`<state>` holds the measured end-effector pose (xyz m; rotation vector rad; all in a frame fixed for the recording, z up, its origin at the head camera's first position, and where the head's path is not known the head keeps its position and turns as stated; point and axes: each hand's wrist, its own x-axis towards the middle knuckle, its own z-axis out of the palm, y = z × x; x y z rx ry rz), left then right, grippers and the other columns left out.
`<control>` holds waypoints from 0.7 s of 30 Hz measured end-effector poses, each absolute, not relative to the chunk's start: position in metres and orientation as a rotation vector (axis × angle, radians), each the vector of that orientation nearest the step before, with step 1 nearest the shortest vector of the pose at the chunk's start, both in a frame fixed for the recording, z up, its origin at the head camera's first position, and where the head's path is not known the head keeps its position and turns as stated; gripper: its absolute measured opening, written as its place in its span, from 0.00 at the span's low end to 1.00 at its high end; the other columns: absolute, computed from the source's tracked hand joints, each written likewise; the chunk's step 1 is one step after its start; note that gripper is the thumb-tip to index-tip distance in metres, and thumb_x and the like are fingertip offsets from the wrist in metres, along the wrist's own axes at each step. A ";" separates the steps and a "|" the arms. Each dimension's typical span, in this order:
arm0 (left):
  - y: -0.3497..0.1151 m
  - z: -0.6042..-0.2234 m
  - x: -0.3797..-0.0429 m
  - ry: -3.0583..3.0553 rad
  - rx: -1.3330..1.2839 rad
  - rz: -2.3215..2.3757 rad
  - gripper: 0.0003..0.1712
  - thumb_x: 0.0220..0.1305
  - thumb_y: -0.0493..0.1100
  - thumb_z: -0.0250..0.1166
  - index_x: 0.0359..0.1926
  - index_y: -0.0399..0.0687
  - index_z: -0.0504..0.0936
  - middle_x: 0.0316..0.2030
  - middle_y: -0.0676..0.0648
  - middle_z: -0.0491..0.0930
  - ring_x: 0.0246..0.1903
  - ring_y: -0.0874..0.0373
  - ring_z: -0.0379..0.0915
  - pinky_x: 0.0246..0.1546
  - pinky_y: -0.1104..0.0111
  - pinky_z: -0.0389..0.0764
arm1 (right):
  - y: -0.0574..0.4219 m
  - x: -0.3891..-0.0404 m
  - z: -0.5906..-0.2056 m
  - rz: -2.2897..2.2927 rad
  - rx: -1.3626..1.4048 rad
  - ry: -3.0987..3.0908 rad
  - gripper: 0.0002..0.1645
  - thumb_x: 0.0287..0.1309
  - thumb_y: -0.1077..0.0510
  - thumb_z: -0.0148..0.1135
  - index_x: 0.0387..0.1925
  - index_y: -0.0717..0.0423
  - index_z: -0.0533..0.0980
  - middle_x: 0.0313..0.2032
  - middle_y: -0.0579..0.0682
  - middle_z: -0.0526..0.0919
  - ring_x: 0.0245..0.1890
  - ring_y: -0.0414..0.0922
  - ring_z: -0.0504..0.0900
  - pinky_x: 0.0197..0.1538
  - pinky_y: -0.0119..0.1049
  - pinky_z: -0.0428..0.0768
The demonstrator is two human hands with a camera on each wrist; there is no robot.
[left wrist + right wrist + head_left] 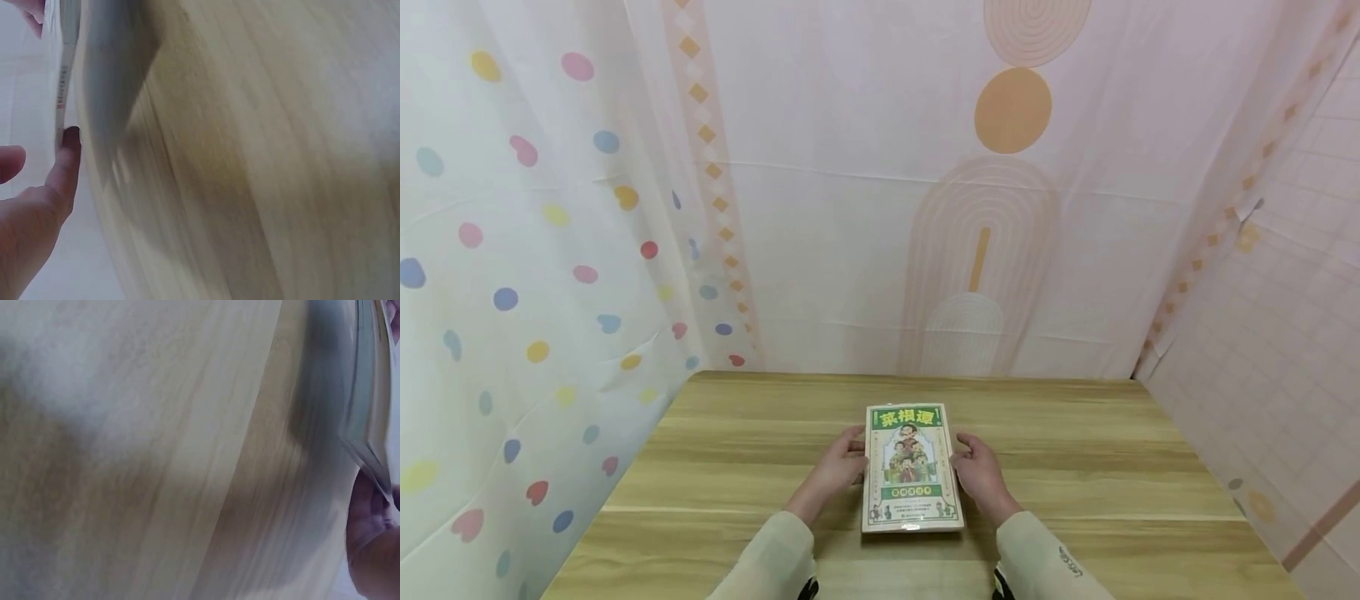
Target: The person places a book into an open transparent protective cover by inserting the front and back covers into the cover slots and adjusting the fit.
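A paperback book [913,454] with a green-and-cream cover, Chinese characters and cartoon figures faces up in front of me, its title at the far end. My left hand [833,468] holds its left edge and my right hand [982,477] holds the right edge. In the left wrist view, a finger reaches under the spine [64,87] while the thumb lies on the cover side. The right wrist view has the fingers at the corner of the page edges [369,394], with part of that hand out of frame. The book's shadow falls on the wood close below it.
The wood-grain table [737,467] extends to both sides and behind the book. A pale patterned curtain [850,250] hangs along the table's back edge, with a dotted curtain [557,317] at left and a grid-patterned one [1270,317] at right.
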<state>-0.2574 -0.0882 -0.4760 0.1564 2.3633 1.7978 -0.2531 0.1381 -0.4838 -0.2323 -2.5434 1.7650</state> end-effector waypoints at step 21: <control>-0.088 -0.483 -0.254 2.435 0.205 1.677 0.36 0.62 0.29 0.56 0.71 0.34 0.56 0.66 0.22 0.56 0.61 0.29 0.56 0.61 0.37 0.63 | 0.138 -0.248 -0.494 1.245 0.005 -2.797 0.28 0.48 0.73 0.56 0.55 0.73 0.73 0.46 0.67 0.82 0.46 0.57 0.79 0.50 0.55 0.80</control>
